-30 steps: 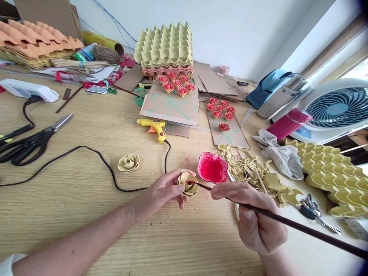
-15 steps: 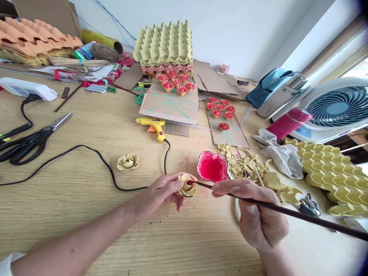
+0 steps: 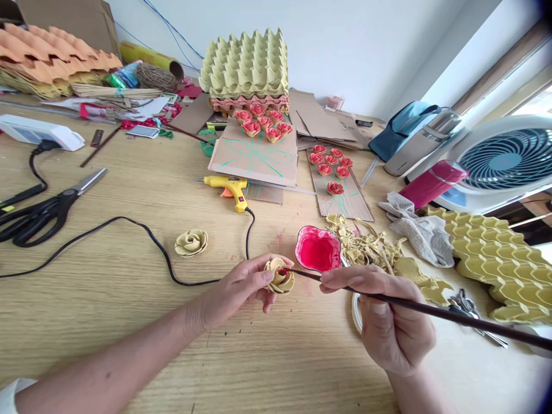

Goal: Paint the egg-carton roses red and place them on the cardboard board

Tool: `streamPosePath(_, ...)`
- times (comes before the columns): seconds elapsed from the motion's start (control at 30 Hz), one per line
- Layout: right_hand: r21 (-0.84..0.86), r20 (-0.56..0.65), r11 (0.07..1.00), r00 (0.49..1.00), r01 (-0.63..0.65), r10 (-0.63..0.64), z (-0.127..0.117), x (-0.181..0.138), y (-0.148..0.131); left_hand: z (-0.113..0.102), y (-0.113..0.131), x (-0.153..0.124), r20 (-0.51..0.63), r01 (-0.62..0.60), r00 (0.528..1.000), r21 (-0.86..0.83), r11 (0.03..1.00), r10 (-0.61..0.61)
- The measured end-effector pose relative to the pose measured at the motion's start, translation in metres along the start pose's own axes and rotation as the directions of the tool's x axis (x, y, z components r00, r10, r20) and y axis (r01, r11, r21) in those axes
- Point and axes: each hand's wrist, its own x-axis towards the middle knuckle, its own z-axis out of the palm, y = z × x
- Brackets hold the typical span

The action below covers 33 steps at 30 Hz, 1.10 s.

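Note:
My left hand (image 3: 241, 287) pinches a small yellow egg-carton rose (image 3: 280, 277) just above the wooden table. My right hand (image 3: 383, 322) grips a long dark paintbrush (image 3: 431, 313), and its red-tipped bristles touch the centre of that rose. A little cup of red paint (image 3: 318, 249) stands right behind the rose. A second unpainted yellow rose (image 3: 191, 242) lies on the table to the left. Painted red roses (image 3: 263, 122) sit on cardboard sheets farther back, with more red roses (image 3: 331, 163) on the sheet to their right.
A yellow glue gun (image 3: 228, 187) with a black cord (image 3: 142, 236) lies mid-table, black scissors (image 3: 38, 213) at left. Stacked egg trays (image 3: 245, 66) stand at the back, yellow carton scraps (image 3: 371, 250) and a cut tray (image 3: 495, 259) at right, a fan (image 3: 504, 161) beyond.
The brush tip has stayed in the rose while my right hand shifted slightly, and my left fingers have turned the rose a little. The view has drifted slightly downward.

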Motion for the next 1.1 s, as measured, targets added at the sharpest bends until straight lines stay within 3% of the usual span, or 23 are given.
streamPosePath(0.1, -0.004, -0.046, 1.000, 0.999, -0.009, 0.009, 0.002, 0.001, -0.001, 0.001, 0.000, 0.000, -0.021, -0.055, 0.998, 0.041, 0.998, 0.056)
streamPosePath(0.27, -0.076, 0.016, 0.997, 1.000, 0.022, -0.021, 0.001, 0.000, 0.003, 0.002, -0.005, 0.003, -0.058, -0.125, 0.990, 0.104, 0.987, 0.131)
streamPosePath(0.43, -0.096, -0.068, 0.994, 0.996, 0.047, -0.054, -0.001, -0.001, 0.003, 0.002, -0.014, 0.005, -0.128, -0.206, 0.964, 0.183, 0.961, 0.232)
streamPosePath(0.6, -0.065, -0.001, 0.996, 0.998, 0.057, -0.057, 0.002, 0.002, -0.001, 0.004, -0.014, 0.003, -0.209, -0.184, 0.946, 0.278, 0.943, 0.247)
streamPosePath(0.77, -0.053, 0.051, 0.997, 0.997, 0.059, -0.056, 0.008, 0.003, -0.002, 0.006, -0.015, 0.002, -0.220, -0.181, 0.928, 0.443, 0.878, 0.302)
streamPosePath(1.1, -0.063, 0.141, 0.994, 0.987, 0.086, -0.077, 0.007, 0.003, -0.002, 0.006, -0.019, 0.003, -0.250, -0.174, 0.909, 0.497, 0.850, 0.333)
